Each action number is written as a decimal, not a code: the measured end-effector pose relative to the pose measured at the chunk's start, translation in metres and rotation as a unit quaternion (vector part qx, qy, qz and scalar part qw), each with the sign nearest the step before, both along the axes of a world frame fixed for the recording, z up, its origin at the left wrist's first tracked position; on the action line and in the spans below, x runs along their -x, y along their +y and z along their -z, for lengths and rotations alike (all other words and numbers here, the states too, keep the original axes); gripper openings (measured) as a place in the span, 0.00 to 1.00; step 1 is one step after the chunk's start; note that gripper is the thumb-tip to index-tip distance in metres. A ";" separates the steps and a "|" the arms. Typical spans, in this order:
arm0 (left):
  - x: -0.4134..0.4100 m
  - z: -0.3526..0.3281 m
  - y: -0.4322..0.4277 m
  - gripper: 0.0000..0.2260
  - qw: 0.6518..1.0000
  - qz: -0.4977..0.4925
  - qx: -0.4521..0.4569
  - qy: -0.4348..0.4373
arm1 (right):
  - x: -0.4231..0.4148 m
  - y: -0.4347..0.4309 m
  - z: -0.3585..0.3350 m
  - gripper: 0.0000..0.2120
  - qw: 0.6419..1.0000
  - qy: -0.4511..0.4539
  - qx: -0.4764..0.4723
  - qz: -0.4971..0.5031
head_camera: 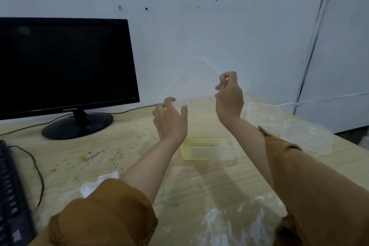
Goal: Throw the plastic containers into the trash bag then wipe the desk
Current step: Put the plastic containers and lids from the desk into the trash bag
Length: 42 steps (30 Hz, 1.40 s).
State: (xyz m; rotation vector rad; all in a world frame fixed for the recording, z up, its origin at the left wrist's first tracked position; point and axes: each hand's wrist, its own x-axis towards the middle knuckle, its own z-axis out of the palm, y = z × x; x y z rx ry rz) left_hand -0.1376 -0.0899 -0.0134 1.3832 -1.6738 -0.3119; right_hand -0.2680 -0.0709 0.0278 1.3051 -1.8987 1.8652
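A thin clear trash bag (191, 82) hangs in the air above the desk, hard to see against the white wall. My right hand (229, 98) pinches its upper edge. My left hand (170, 120) is raised with fingers spread at the bag's lower left edge; whether it holds the bag I cannot tell. Below the hands a yellow-tinted plastic container (207, 149) stands on the wooden desk (119, 146). Two clear plastic containers (265, 116) (307, 138) lie at the right. A crumpled white tissue (97, 183) lies by my left sleeve.
A black monitor (63, 64) on its stand fills the back left. A black keyboard (12, 195) with its cable runs along the left edge. The desk is stained with yellow spots and white smears. The desk's right edge drops off behind the clear containers.
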 end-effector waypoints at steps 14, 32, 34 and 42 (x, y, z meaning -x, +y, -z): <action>-0.002 0.003 -0.014 0.10 0.936 0.042 -0.197 0.288 | 0.041 0.025 0.019 0.07 0.935 -0.151 -0.311 -0.076; -0.039 0.003 0.027 0.10 0.951 0.083 -0.281 0.102 | 0.032 0.084 0.014 0.11 0.861 0.087 -0.499 -0.039; -0.039 0.005 0.029 0.08 0.952 0.084 -0.277 0.103 | 0.031 0.085 0.016 0.11 0.859 0.102 -0.501 -0.027; -0.029 0.005 0.032 0.13 0.961 0.080 -0.249 0.085 | 0.036 0.087 0.024 0.13 0.847 0.115 -0.519 -0.001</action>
